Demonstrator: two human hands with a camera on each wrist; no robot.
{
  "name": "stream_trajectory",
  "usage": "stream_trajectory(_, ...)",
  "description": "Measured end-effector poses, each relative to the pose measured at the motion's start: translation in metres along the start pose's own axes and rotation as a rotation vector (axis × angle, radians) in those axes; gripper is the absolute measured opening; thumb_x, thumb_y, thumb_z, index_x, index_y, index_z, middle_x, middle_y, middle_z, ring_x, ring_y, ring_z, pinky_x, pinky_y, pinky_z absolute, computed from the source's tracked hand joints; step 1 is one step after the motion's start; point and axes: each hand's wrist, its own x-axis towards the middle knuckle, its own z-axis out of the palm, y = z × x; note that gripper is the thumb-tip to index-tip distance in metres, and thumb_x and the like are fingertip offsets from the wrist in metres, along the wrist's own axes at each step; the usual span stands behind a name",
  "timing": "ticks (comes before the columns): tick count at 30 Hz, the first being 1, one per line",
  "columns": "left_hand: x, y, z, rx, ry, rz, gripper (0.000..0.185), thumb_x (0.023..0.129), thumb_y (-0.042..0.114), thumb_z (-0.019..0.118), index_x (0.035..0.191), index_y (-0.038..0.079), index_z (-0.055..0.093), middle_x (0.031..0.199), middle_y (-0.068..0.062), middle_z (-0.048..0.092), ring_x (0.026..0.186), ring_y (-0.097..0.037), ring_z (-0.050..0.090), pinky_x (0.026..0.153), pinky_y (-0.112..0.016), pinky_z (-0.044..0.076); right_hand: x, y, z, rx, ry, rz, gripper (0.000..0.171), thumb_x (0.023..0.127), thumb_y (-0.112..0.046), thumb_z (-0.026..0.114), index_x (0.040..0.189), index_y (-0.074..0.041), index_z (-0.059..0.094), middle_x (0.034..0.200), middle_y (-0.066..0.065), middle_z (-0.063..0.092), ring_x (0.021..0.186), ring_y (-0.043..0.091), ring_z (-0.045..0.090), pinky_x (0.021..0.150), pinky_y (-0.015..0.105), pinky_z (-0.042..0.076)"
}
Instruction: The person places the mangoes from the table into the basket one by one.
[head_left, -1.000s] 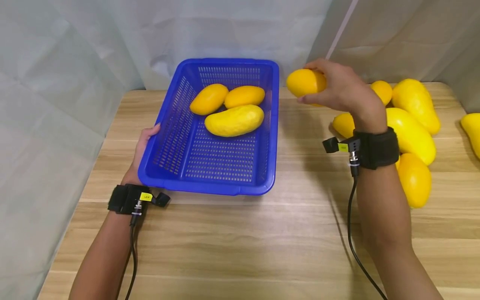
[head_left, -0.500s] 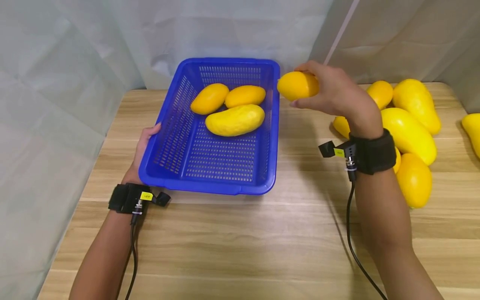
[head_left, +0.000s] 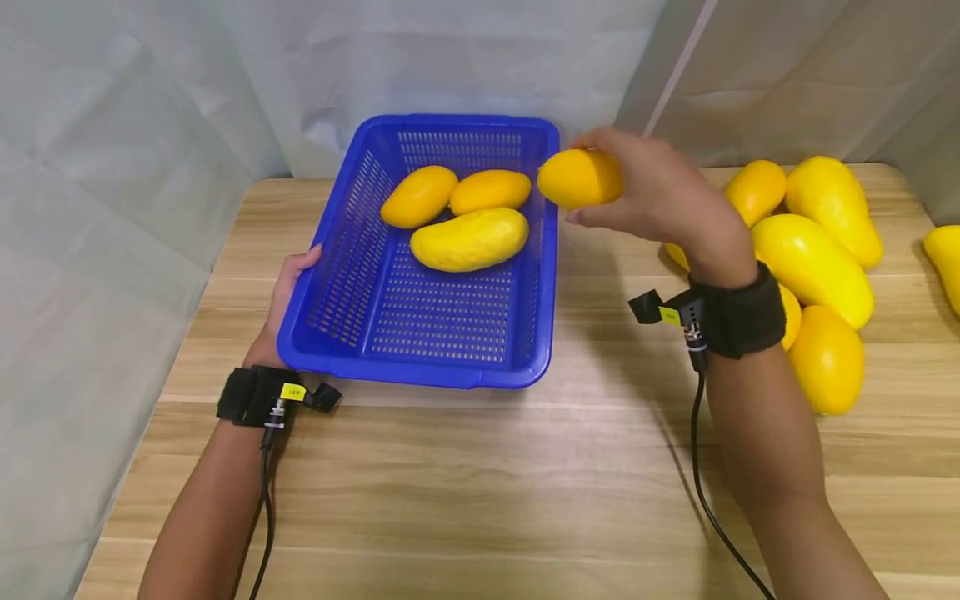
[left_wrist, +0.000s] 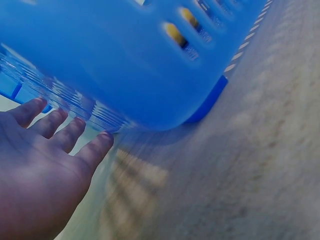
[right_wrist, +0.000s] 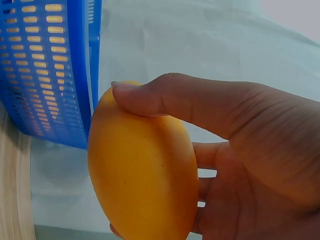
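Note:
My right hand (head_left: pixel 648 192) grips an orange-yellow mango (head_left: pixel 581 179), thumb on one side and fingers round the other. In the head view the mango overlaps the right rim of the blue plastic basket (head_left: pixel 420 377). The right wrist view shows this mango (right_wrist: pixel 142 165) up close beside the basket's slotted wall (right_wrist: pixel 47 75). Three yellow fruits lie inside, among them a long pale mango (head_left: pixel 469 241). At the basket's left side is my left hand (head_left: pixel 281 300). Its fingers (left_wrist: pixel 92 150) are stretched out, tips against the outer wall in the left wrist view.
Several more mangoes (head_left: pixel 813 271) lie in a group on the wooden table (head_left: pixel 480 483) at right, partly behind the right forearm. Another mango (head_left: pixel 947 262) sits at the far right edge. A pale sheet (head_left: pixel 480 58) hangs behind and along the left. Cables run from both wristbands.
My right hand has carried the mango leftward and slightly toward me, from beside the basket to its right rim. The left hand and the basket have stayed in place.

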Motion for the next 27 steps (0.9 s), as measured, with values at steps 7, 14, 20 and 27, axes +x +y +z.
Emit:
stream_trajectory(7, -0.001, -0.001, 0.000, -0.044, -0.011, 0.000, 0.057, 0.110, 0.041, 0.023, 0.164, 0.026, 0.011, 0.136, -0.007, 0.056, 0.113, -0.023, 0.056, 0.090, -0.039, 0.050, -0.002, -0.010, 0.007, 0.004, -0.011, -0.036, 0.073, 0.089, -0.028, 0.079, 0.150, -0.010, 0.044, 0.139, 0.013, 0.055, 0.116, 0.034, 0.051, 0.100, 0.053, 0.040)
stream_trajectory(14, 0.000, 0.000, 0.001, -0.013, -0.006, -0.004, 0.058, 0.110, 0.042, 0.023, 0.164, 0.027, 0.010, 0.139, -0.006, 0.054, 0.116, -0.022, 0.054, 0.091, -0.039, 0.049, -0.003, -0.017, 0.013, -0.025, -0.006, -0.124, 0.071, 0.088, -0.025, 0.080, 0.148, -0.007, 0.046, 0.138, 0.014, 0.056, 0.116, 0.033, 0.052, 0.102, 0.052, 0.041)
stream_trajectory(20, -0.001, 0.000, 0.000, 0.021, 0.020, -0.014, 0.058, 0.109, 0.043, 0.024, 0.163, 0.028, 0.011, 0.145, -0.006, 0.048, 0.119, -0.022, 0.051, 0.092, -0.040, 0.048, -0.002, -0.021, 0.017, -0.043, -0.002, -0.158, 0.071, 0.087, -0.026, 0.081, 0.147, -0.007, 0.047, 0.139, 0.015, 0.056, 0.116, 0.033, 0.053, 0.102, 0.051, 0.041)
stream_trajectory(27, -0.001, 0.001, 0.001, 0.029, 0.030, -0.020, 0.058, 0.109, 0.043, 0.025, 0.163, 0.029, 0.012, 0.149, -0.006, 0.044, 0.120, -0.022, 0.050, 0.092, -0.039, 0.047, 0.000, -0.026, 0.021, -0.036, -0.009, -0.182, 0.072, 0.088, -0.025, 0.080, 0.149, -0.008, 0.046, 0.140, 0.014, 0.055, 0.114, 0.032, 0.053, 0.101, 0.050, 0.041)
